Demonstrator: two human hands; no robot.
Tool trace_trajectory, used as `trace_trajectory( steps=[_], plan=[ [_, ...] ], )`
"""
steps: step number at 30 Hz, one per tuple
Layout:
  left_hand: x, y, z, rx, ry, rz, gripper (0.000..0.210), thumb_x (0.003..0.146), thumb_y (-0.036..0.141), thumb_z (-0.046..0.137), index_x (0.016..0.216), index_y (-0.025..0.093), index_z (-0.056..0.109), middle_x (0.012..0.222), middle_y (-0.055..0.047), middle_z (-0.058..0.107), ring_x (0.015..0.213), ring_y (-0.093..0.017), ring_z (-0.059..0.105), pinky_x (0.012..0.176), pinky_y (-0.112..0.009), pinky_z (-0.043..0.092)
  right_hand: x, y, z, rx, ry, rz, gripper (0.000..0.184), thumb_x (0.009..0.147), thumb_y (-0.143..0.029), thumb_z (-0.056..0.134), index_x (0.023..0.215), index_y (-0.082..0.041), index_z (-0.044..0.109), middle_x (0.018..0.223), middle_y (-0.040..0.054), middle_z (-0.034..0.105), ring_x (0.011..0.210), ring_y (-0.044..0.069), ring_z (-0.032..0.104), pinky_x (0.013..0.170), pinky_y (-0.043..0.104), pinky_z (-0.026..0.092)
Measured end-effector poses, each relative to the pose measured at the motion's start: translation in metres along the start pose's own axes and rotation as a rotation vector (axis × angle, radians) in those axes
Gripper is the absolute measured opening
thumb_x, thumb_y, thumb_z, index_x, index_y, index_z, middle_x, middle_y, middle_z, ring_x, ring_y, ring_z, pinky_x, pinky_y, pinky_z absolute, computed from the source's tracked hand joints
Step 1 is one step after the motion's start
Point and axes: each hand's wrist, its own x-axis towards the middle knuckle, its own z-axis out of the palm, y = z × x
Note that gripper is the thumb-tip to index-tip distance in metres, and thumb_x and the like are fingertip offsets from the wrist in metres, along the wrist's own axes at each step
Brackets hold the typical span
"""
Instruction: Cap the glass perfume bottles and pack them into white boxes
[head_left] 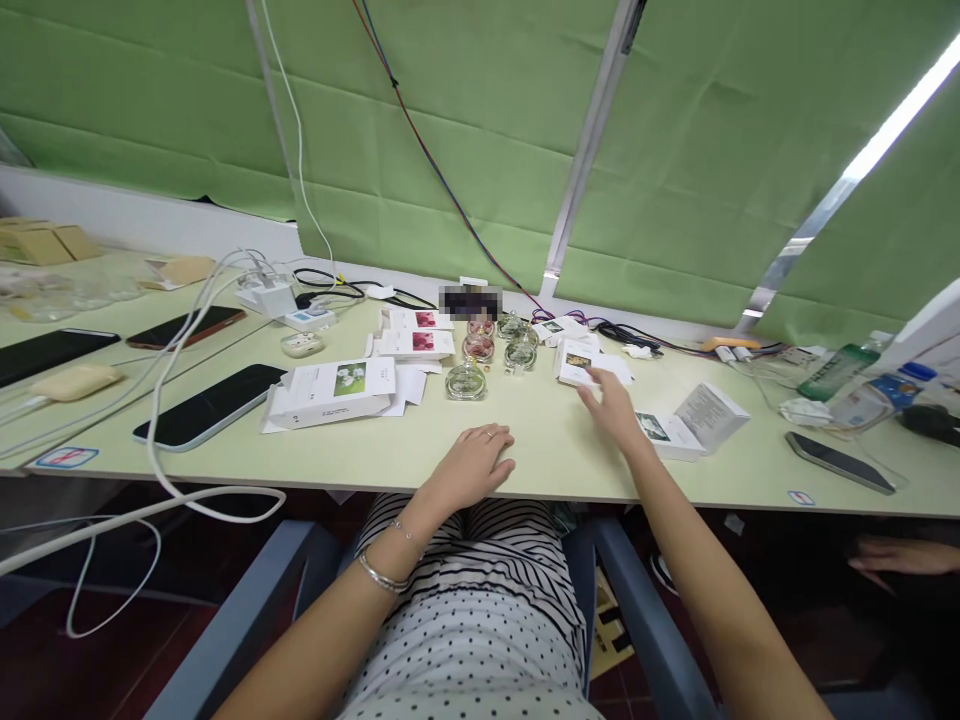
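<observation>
My left hand rests on the table near its front edge, fingers loosely laid down and holding nothing. Reaching forward, my right hand has its thumb apart from its fingers. Its fingertips are at the near right side of a small white box with a yellow flower picture; whether they touch it I cannot tell. Left of that box stand several round glass bottles: a clear one in front, a pink one behind, and a greenish one. To the right lies an opened white box with a raised flap.
White flower-print boxes lie left, beside a dark phone. White cables loop over the left edge. At right are another phone, plastic bottles and a power strip. Another person's hand shows below the table.
</observation>
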Motion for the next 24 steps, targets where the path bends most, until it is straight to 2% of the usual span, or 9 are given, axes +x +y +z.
trace_trajectory(
  steps=[2, 5, 7, 9, 12, 16, 18, 20, 24],
  plan=[
    [0.0, 0.0, 0.0, 0.003, 0.007, 0.007, 0.031, 0.085, 0.031, 0.043, 0.112, 0.019, 0.051, 0.125, -0.007, 0.051, 0.12, -0.023, 0.042, 0.1, -0.04, 0.031, 0.038, -0.014, 0.03, 0.198, -0.067, 0.034, 0.046, 0.079, -0.032, 0.044, 0.122, -0.017, 0.043, 0.12, 0.0133, 0.053, 0.096, 0.022, 0.057, 0.082, 0.04, 0.047],
    [-0.001, 0.0, 0.0, 0.005, 0.007, 0.008, 0.03, 0.085, 0.031, 0.043, 0.112, 0.019, 0.051, 0.125, -0.007, 0.052, 0.119, -0.022, 0.043, 0.1, -0.039, 0.032, 0.086, -0.031, 0.069, 0.202, -0.143, 0.094, 0.053, 0.073, -0.023, 0.051, 0.124, -0.017, 0.041, 0.123, 0.0112, 0.052, 0.102, 0.022, 0.056, 0.086, 0.038, 0.045],
    [-0.002, 0.0, -0.001, 0.006, 0.006, 0.006, 0.03, 0.085, 0.031, 0.043, 0.112, 0.019, 0.051, 0.124, -0.007, 0.052, 0.119, -0.022, 0.043, 0.1, -0.039, 0.032, 0.104, -0.037, 0.086, 0.181, -0.162, 0.115, 0.048, 0.069, -0.02, 0.055, 0.116, -0.016, 0.049, 0.114, 0.0101, 0.058, 0.1, 0.023, 0.056, 0.088, 0.039, 0.043],
    [-0.002, 0.0, -0.001, 0.009, 0.001, 0.007, 0.03, 0.085, 0.031, 0.043, 0.112, 0.019, 0.051, 0.125, -0.007, 0.051, 0.119, -0.022, 0.043, 0.1, -0.039, 0.031, 0.111, -0.037, 0.091, 0.157, -0.153, 0.142, 0.04, 0.067, -0.018, 0.056, 0.107, -0.014, 0.055, 0.105, 0.0103, 0.063, 0.098, 0.026, 0.057, 0.089, 0.041, 0.041],
    [-0.002, 0.002, -0.003, -0.004, -0.011, 0.0, 0.031, 0.085, 0.03, 0.043, 0.113, 0.017, 0.051, 0.126, -0.008, 0.051, 0.12, -0.023, 0.042, 0.101, -0.039, 0.03, 0.11, -0.032, 0.078, 0.122, -0.094, 0.185, 0.034, 0.07, -0.019, 0.053, 0.103, -0.013, 0.057, 0.101, 0.0121, 0.063, 0.098, 0.027, 0.056, 0.089, 0.043, 0.039],
    [-0.001, 0.002, -0.005, -0.077, -0.018, -0.066, 0.05, 0.084, 0.034, 0.044, 0.128, 0.012, 0.036, 0.13, -0.013, 0.046, 0.121, -0.025, 0.041, 0.101, -0.038, 0.03, 0.087, -0.024, 0.037, 0.1, -0.04, 0.189, 0.033, 0.073, -0.028, 0.053, 0.103, -0.014, 0.056, 0.1, 0.0107, 0.063, 0.089, 0.024, 0.058, 0.083, 0.04, 0.042],
    [-0.001, 0.001, -0.005, -0.149, -0.011, -0.117, 0.063, 0.084, 0.039, 0.042, 0.136, 0.011, 0.022, 0.133, -0.015, 0.043, 0.123, -0.025, 0.039, 0.101, -0.038, 0.03, 0.066, -0.025, 0.021, 0.164, -0.11, 0.118, 0.032, 0.073, -0.032, 0.055, 0.099, -0.015, 0.057, 0.096, 0.0082, 0.064, 0.079, 0.02, 0.059, 0.077, 0.037, 0.045],
    [0.0, -0.001, -0.005, -0.232, -0.004, -0.158, 0.068, 0.086, 0.042, 0.038, 0.139, 0.01, 0.01, 0.134, -0.015, 0.041, 0.124, -0.024, 0.038, 0.101, -0.038, 0.03, 0.041, -0.032, 0.012, 0.285, -0.244, 0.018, 0.031, 0.074, -0.037, 0.055, 0.097, -0.017, 0.057, 0.093, 0.0062, 0.064, 0.074, 0.018, 0.058, 0.072, 0.033, 0.046],
    [0.002, -0.004, -0.007, -0.351, 0.002, -0.173, 0.062, 0.089, 0.041, 0.03, 0.139, 0.009, 0.011, 0.136, -0.015, 0.039, 0.124, -0.023, 0.039, 0.101, -0.037, 0.031, -0.007, -0.055, 0.016, 0.437, -0.409, -0.07, 0.03, 0.073, -0.038, 0.058, 0.097, -0.019, 0.058, 0.092, 0.0043, 0.065, 0.074, 0.016, 0.059, 0.069, 0.03, 0.046]
  ],
)
